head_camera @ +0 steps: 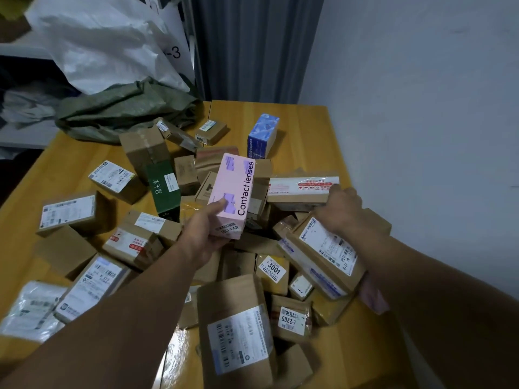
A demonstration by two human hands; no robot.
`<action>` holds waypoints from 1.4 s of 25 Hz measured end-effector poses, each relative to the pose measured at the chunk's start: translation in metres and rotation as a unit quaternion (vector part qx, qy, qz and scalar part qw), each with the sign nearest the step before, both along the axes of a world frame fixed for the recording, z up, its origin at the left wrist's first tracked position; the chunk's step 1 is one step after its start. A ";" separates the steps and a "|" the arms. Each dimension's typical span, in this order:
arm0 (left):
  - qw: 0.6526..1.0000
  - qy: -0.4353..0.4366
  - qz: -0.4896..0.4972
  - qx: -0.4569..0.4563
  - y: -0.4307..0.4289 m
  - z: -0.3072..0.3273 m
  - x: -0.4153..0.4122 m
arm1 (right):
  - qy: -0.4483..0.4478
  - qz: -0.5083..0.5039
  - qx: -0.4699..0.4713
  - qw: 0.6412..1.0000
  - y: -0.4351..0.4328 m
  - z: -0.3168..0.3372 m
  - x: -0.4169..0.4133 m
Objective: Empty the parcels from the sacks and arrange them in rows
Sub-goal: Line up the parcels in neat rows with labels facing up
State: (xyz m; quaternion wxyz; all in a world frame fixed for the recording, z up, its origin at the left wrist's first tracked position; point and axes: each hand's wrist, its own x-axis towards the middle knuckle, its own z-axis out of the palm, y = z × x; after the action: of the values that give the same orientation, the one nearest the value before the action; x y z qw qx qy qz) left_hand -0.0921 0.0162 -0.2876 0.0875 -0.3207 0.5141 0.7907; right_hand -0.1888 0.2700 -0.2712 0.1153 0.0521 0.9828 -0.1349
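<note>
Both hands reach over the heap of brown cardboard parcels (238, 304). The left hand (205, 231) grips the pink rectangular cardboard box (234, 192) printed "Contact lenses" by its near end, thumb on the top face and fingers curled under it. To its right, the right hand (341, 209) touches the long cardboard box with white and red tape (300, 189); whether its fingers close on the box I cannot tell. Beyond the left hand, on the yellow wooden table (309, 119), lies a crumpled green woven sack (120, 108).
</note>
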 end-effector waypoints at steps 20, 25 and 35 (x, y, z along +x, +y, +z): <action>0.997 0.042 0.068 0.001 0.001 0.001 0.007 | 0.085 0.156 0.069 0.982 -0.012 0.041 -0.046; 0.991 0.069 0.101 0.054 -0.027 0.019 0.036 | 0.090 0.092 0.025 0.991 -0.050 0.095 -0.012; 0.982 0.037 0.149 0.108 -0.148 0.038 0.150 | 0.032 0.096 -0.099 0.990 -0.187 0.145 0.118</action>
State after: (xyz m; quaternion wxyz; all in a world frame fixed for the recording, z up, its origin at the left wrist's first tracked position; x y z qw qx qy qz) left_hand 0.0582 -0.1319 -0.2491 -0.0168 -0.3529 0.3753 0.8569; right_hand -0.0705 0.0826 -0.1261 0.1007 -0.0583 0.9683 -0.2210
